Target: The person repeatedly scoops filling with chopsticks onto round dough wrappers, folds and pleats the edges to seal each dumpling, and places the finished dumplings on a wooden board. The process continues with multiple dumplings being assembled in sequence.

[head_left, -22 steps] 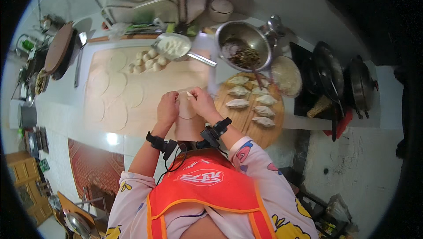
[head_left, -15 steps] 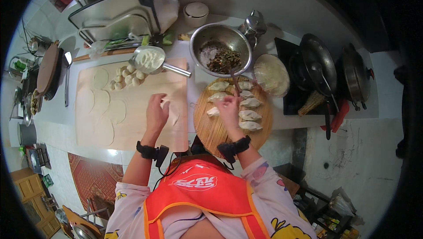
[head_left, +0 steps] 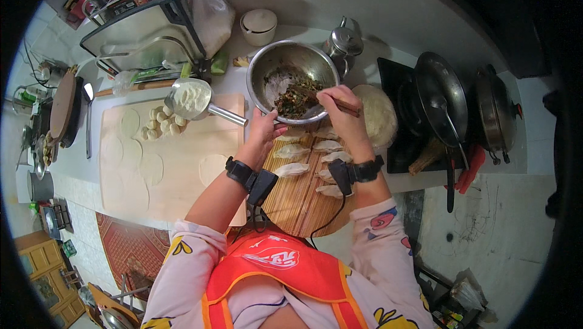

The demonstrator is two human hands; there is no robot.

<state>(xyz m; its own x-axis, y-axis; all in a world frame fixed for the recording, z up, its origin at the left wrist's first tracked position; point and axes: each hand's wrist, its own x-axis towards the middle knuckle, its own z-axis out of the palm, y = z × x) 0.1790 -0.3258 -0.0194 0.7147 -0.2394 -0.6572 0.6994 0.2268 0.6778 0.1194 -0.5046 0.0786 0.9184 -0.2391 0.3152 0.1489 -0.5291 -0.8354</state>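
Right hand (head_left: 343, 107) is closed around chopsticks (head_left: 328, 99), tips down in the filling (head_left: 291, 99) inside the steel bowl (head_left: 261, 68) at the far side of the bench (head_left: 79, 159). Left hand (head_left: 262, 132) sits at the bowl's near rim, fingers curled; whether it holds a wrapper cannot be told. Both wrists carry black bands. Just near the bowl, a round bamboo tray (head_left: 297, 201) holds folded dumplings (head_left: 291, 169) in rows. To the left, a wooden board (head_left: 182, 177) carries flat wrappers (head_left: 152, 168), dough lumps (head_left: 159, 125) and a ladle of flour (head_left: 191, 98). To the right, a dark pan (head_left: 440, 95) stands on the stove (head_left: 401, 147).
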